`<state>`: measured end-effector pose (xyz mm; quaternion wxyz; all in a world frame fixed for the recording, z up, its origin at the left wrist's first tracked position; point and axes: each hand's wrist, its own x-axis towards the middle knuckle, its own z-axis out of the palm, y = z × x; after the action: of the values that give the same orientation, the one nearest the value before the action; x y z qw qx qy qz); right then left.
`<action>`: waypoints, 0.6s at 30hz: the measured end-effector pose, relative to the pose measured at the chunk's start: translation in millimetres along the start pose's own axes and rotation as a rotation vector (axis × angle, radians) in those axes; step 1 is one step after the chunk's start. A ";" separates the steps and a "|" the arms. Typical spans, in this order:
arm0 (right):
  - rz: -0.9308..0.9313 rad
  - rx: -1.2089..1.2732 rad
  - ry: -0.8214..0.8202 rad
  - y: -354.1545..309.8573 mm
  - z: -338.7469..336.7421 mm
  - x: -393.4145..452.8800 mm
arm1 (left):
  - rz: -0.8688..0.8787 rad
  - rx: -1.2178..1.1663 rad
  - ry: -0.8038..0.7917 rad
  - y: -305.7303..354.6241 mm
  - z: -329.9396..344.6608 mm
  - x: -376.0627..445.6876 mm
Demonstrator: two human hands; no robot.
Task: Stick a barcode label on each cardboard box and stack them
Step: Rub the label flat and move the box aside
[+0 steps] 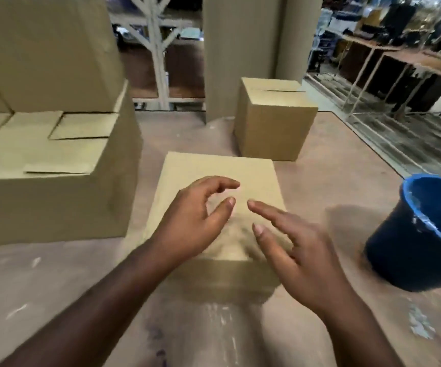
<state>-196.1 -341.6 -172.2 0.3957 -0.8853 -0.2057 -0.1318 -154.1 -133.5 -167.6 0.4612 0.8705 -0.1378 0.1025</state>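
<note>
Far to the left of both hands, a stack of large cardboard boxes (pixel 50 165) sits on the desk (pixel 55 287), its lower box showing folded top flaps and another box resting on it. Nearer the middle, the left hand (pixel 195 221) hovers over the top of a small cardboard box (pixel 214 176), fingers loosely curved, thumb and forefinger apart, holding nothing. Just beside it, the right hand (pixel 298 250) reaches over the same box with fingers stretched out nearly straight, also holding nothing; whether either hand touches the cardboard cannot be told through the blur. Beyond the hands, slightly to the right, a second small box (pixel 272 125) stands apart on the desk, its top flaps closed. Behind it rises a tall cardboard roll (pixel 243 49). Right of the right hand, a blue bucket (pixel 420 234) stands at the desk's edge.
</note>
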 end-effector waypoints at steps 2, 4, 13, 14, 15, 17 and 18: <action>-0.071 -0.245 -0.390 -9.8 26.1 11.6 | -0.155 0.447 0.060 -32.6 -22.1 -18.2; -0.112 -0.437 -0.591 -14.4 46.9 23.5 | -0.284 0.562 -0.004 -51.7 -30.8 -30.1; 0.060 -0.611 -0.616 -1.3 65.1 94.8 | -0.276 0.364 -0.016 -61.8 -30.3 -40.0; 0.112 -0.657 -0.576 2.4 64.1 101.0 | -0.276 0.343 -0.012 -62.5 -30.2 -40.1; 0.146 -0.686 -0.549 5.1 64.6 103.7 | -0.277 0.325 -0.002 -63.0 -29.8 -40.4; 0.102 -0.643 -0.545 -0.4 69.2 97.9 | -0.277 0.295 0.030 -63.5 -28.7 -40.5; 0.036 -0.580 -0.569 -7.9 72.5 89.1 | -0.277 0.282 0.042 -63.4 -28.0 -40.4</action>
<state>-116.3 -258.9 -179.1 0.0591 -0.9648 -0.2455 0.0727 -172.4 -70.4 -213.6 0.3472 0.9348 0.0085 0.0747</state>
